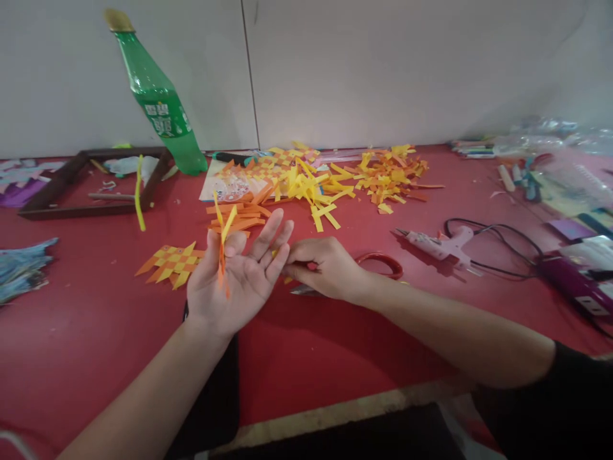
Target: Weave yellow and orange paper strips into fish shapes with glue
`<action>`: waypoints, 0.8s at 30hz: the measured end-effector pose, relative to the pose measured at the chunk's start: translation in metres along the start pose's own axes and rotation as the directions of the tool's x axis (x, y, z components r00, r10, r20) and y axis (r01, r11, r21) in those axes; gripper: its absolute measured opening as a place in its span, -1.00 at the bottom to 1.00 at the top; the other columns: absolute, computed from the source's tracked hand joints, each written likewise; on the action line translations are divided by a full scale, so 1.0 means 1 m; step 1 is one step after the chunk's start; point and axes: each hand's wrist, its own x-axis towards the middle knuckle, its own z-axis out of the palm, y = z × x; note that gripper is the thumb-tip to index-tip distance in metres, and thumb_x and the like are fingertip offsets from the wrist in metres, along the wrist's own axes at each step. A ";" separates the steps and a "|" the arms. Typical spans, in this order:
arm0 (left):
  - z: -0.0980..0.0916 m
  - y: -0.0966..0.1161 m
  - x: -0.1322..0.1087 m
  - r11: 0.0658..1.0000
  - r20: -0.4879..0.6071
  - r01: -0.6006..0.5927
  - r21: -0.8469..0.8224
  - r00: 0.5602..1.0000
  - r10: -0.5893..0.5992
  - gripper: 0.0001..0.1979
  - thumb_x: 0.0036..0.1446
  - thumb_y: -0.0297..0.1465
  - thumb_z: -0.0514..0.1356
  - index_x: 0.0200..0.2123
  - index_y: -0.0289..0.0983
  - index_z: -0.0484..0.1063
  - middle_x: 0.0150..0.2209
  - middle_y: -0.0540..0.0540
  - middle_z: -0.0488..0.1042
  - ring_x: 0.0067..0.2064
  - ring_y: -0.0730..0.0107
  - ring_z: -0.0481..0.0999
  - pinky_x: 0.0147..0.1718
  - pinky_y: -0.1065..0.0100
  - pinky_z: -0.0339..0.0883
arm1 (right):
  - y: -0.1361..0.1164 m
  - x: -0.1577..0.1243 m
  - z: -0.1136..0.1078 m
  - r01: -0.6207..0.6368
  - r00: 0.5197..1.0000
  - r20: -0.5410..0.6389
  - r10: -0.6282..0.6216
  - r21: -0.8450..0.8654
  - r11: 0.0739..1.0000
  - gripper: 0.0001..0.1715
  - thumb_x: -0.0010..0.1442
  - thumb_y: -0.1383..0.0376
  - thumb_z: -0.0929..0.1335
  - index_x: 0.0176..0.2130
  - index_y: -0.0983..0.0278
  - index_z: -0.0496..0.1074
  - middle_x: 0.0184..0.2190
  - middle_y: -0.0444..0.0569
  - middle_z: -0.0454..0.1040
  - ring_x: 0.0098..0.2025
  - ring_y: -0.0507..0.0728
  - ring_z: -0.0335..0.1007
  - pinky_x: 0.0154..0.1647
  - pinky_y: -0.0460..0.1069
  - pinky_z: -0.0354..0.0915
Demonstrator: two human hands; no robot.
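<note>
Black right sleeve (550, 409), nearest the lens. Left grip (237, 275): palm up, fingers spread, thumb and forefinger pinching orange-and-yellow paper strips (223, 246) above the red worktop (325, 358). Right grip (325, 265): fingertips drawn together just beside it; contents, if any, I cannot tell. Green plastic bottle (165, 108), gold cap (119, 20); white label characters (158, 118) I find too blurred to read. Dark wooden frame (86, 213): stick (112, 197) and pale scraps (127, 167) inside.
</note>
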 end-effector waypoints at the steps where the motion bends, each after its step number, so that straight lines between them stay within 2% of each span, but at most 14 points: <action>1: -0.001 0.000 0.001 1.000 -0.017 -0.007 -0.018 1.000 0.007 -0.53 0.11 -0.06 0.31 -0.62 -0.19 0.22 0.11 0.10 0.53 0.31 0.25 0.33 0.09 0.31 0.41 | 0.003 0.001 -0.002 0.018 0.999 -0.043 -0.019 -0.021 1.000 -0.72 0.30 0.23 0.31 -0.37 0.25 0.53 -0.42 -0.12 0.58 -0.40 0.00 0.46 -0.31 -0.09 0.36; 4: -0.004 -0.004 0.004 0.995 -0.146 0.025 -0.094 0.989 -0.039 -0.65 0.18 -0.12 0.25 -0.54 -0.17 0.35 0.02 0.10 0.58 0.11 0.29 0.54 -0.16 0.36 0.55 | 0.013 0.005 -0.029 -0.074 0.952 -0.306 0.029 -0.137 0.988 -0.80 0.25 0.24 0.36 -0.34 0.24 0.56 -0.42 -0.12 0.59 -0.41 0.02 0.46 -0.34 -0.07 0.35; 7: -0.005 -0.012 0.008 0.987 -0.369 0.149 -0.063 0.915 -0.161 -0.87 0.24 -0.33 0.23 -0.37 -0.20 0.47 -0.30 0.02 0.62 -0.31 0.42 0.64 -0.40 0.43 0.54 | 0.022 0.009 -0.083 -0.226 0.762 -0.647 -0.035 -0.315 0.922 -0.84 0.21 0.21 0.41 -0.34 0.23 0.56 -0.40 -0.08 0.59 -0.37 0.07 0.46 -0.29 -0.02 0.33; 8: -0.005 -0.015 0.008 0.983 -0.420 0.185 -0.019 0.890 -0.176 -0.92 0.23 -0.40 0.23 -0.34 -0.24 0.47 -0.40 0.02 0.60 -0.42 0.46 0.61 -0.44 0.44 0.53 | 0.023 0.010 -0.102 -0.239 0.720 -0.691 -0.064 -0.334 0.912 -0.85 0.22 0.22 0.41 -0.31 0.24 0.56 -0.34 -0.03 0.60 -0.31 0.09 0.46 -0.23 0.00 0.32; 10: -0.005 -0.020 0.009 0.972 -0.427 0.215 0.090 0.890 -0.157 -0.89 0.20 -0.44 0.26 -0.39 -0.28 0.43 -0.51 0.02 0.55 -0.53 0.50 0.54 -0.48 0.47 0.48 | 0.020 0.012 -0.132 -0.264 0.601 -0.777 -0.189 -0.416 0.870 -0.76 0.28 0.15 0.36 -0.31 0.25 0.53 -0.30 0.04 0.57 -0.27 0.12 0.44 -0.19 0.04 0.30; 11: -0.005 -0.022 0.008 0.969 -0.401 0.205 0.141 0.906 -0.134 -0.85 0.19 -0.42 0.28 -0.42 -0.29 0.39 -0.54 0.03 0.52 -0.56 0.52 0.51 -0.48 0.48 0.47 | 0.017 0.012 -0.140 -0.297 0.579 -0.781 -0.232 -0.468 0.833 -0.72 0.30 0.12 0.34 -0.30 0.25 0.52 -0.31 0.06 0.56 -0.28 0.14 0.43 -0.21 0.05 0.28; 12: -0.005 -0.024 0.008 0.967 -0.371 0.182 0.180 0.923 -0.104 -0.81 0.16 -0.39 0.30 -0.44 -0.28 0.36 -0.56 0.04 0.51 -0.57 0.52 0.50 -0.48 0.48 0.46 | 0.014 0.013 -0.142 -0.313 0.604 -0.765 -0.226 -0.488 0.815 -0.72 0.30 0.12 0.34 -0.30 0.25 0.52 -0.32 0.07 0.55 -0.28 0.15 0.42 -0.22 0.05 0.26; 14: -0.005 -0.026 0.006 0.968 -0.335 0.132 0.216 0.941 -0.053 -0.78 0.09 -0.39 0.34 -0.45 -0.27 0.34 -0.56 0.06 0.50 -0.56 0.50 0.52 -0.46 0.47 0.46 | 0.009 0.012 -0.131 -0.335 0.804 -0.590 -0.074 -0.552 0.763 -0.75 0.28 0.21 0.35 -0.37 0.26 0.53 -0.40 0.03 0.54 -0.33 0.14 0.41 -0.27 0.04 0.23; 15: -0.005 -0.027 0.006 0.968 -0.333 0.114 0.222 0.942 -0.034 -0.79 0.05 -0.40 0.36 -0.44 -0.27 0.34 -0.54 0.07 0.51 -0.53 0.48 0.55 -0.45 0.46 0.46 | 0.007 0.011 -0.119 -0.313 0.929 -0.356 0.101 -0.612 0.726 -0.76 0.29 0.27 0.33 -0.35 0.27 0.54 -0.40 0.01 0.55 -0.34 0.13 0.41 -0.28 0.03 0.22; 16: -0.005 -0.027 0.005 0.968 -0.332 0.103 0.228 0.943 -0.022 -0.80 0.02 -0.42 0.37 -0.41 -0.27 0.37 -0.50 0.06 0.53 -0.49 0.45 0.57 -0.44 0.45 0.47 | 0.006 0.010 -0.105 -0.267 0.963 -0.204 0.177 -0.624 0.734 -0.83 0.23 0.31 0.37 -0.38 0.27 0.55 -0.42 -0.04 0.55 -0.37 0.10 0.42 -0.31 0.01 0.22; 18: -0.006 -0.028 0.005 0.962 -0.313 0.088 0.258 0.950 -0.003 -0.80 0.00 -0.45 0.36 -0.30 -0.26 0.41 -0.42 0.04 0.57 -0.45 0.42 0.60 -0.44 0.44 0.47 | 0.007 0.006 -0.076 -0.150 0.958 0.092 0.273 -0.648 0.746 -0.78 0.24 0.43 0.32 -0.33 0.28 0.57 -0.36 -0.04 0.57 -0.32 0.08 0.45 -0.27 -0.03 0.25; 19: -0.006 -0.029 0.005 0.955 -0.297 0.084 0.286 0.955 0.005 -0.78 0.02 -0.44 0.36 -0.25 -0.26 0.42 -0.39 0.02 0.59 -0.44 0.42 0.60 -0.44 0.43 0.48 | 0.008 0.003 -0.065 -0.118 0.945 0.159 0.285 -0.648 0.752 -0.78 0.24 0.44 0.32 -0.32 0.30 0.57 -0.36 -0.02 0.55 -0.33 0.07 0.44 -0.29 -0.04 0.25; 21: -0.008 -0.030 0.005 0.937 -0.271 0.076 0.340 0.962 0.020 -0.75 0.03 -0.43 0.37 -0.20 -0.26 0.43 -0.38 0.01 0.60 -0.44 0.44 0.58 -0.43 0.44 0.48 | 0.011 -0.003 -0.052 -0.100 0.931 0.204 0.304 -0.657 0.747 -0.75 0.23 0.47 0.30 -0.29 0.33 0.58 -0.33 0.02 0.53 -0.35 0.07 0.42 -0.33 -0.05 0.25; 24: -0.009 -0.031 0.005 0.924 -0.275 0.088 0.372 0.961 0.019 -0.74 0.03 -0.40 0.40 -0.22 -0.27 0.44 -0.40 0.01 0.60 -0.44 0.46 0.57 -0.41 0.44 0.49 | 0.014 -0.011 -0.055 -0.140 0.953 0.118 0.280 -0.647 0.750 -0.73 0.26 0.47 0.29 -0.23 0.32 0.60 -0.26 0.04 0.53 -0.27 0.09 0.45 -0.24 -0.04 0.29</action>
